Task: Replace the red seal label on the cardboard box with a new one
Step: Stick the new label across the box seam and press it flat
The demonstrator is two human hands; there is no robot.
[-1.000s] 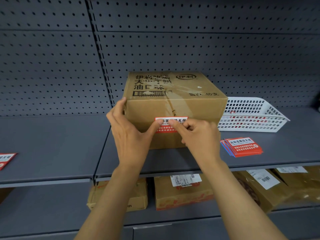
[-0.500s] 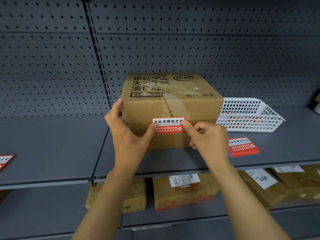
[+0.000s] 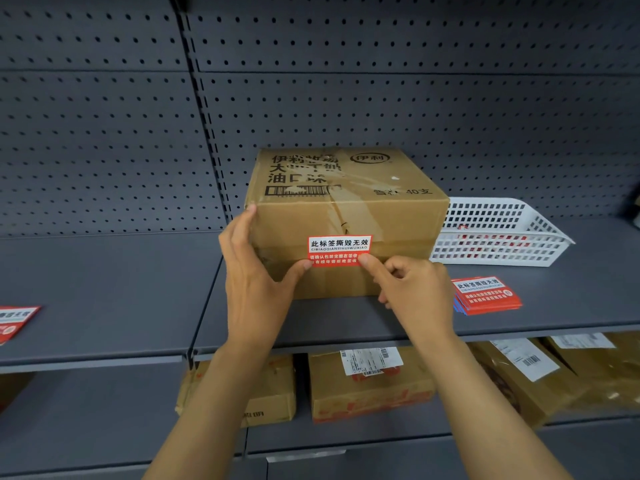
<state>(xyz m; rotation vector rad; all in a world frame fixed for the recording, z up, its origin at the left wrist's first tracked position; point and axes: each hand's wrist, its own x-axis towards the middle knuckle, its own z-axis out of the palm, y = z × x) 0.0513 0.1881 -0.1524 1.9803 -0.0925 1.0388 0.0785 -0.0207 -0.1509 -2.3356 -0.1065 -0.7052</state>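
Observation:
A brown cardboard box [image 3: 346,209] with black print stands on the grey shelf [image 3: 104,289]. A red and white seal label [image 3: 339,250] lies flat across the seam on its front face. My left hand [image 3: 258,271] grips the box's left front corner, its thumb touching the label's lower left edge. My right hand [image 3: 412,292] has its fingers curled and its index finger pressing the label's lower right corner. A stack of red seal labels [image 3: 485,295] lies on the shelf to the right of the box.
A white perforated plastic basket [image 3: 498,233] sits right of the box, against the pegboard back wall [image 3: 381,98]. Another red label [image 3: 14,322] lies at the far left of the shelf. Cardboard boxes and parcels [image 3: 370,382] fill the lower shelf.
Both fingertips slid from the label's top edge down to its lower corners, uncovering the printed white band. The left hand kept its hold on the box corner.

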